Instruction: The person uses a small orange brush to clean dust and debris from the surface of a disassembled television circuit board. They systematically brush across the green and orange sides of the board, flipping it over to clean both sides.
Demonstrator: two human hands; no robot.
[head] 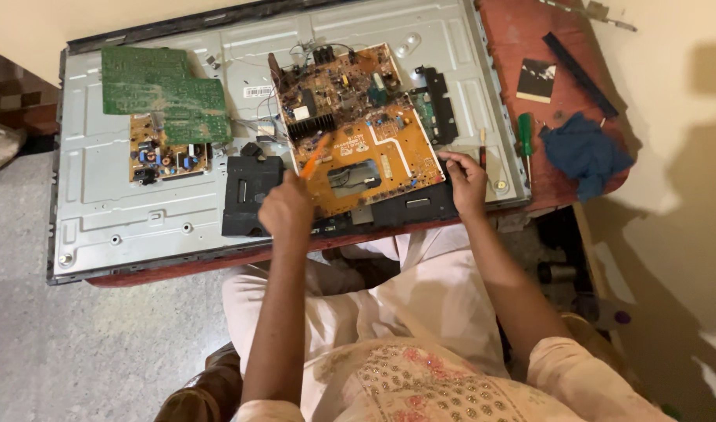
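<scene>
Left hand (286,209) closed around an orange-handled tool (314,156), tip down on the large orange-brown circuit board (366,144). Right hand (465,184) pressed on that board's right edge, fingers curled against it, pinning it in place. Board lying loose and tilted atop the grey metal back panel (116,203) of a flat screen, partly over black plastic brackets (248,194), near the front edge of the red surface (522,39).

Likely trouble: tool tip skidding across the copper side and scratching traces or bridging joints, since only one edge held. Board rocking on the uneven brackets under pressure, possibly cracking. Loose wires at the far end (315,51) snagging if shifted. Green-handled screwdriver (524,134) just beside the panel's right edge, easily knocked toward the blue cloth (584,152).
</scene>
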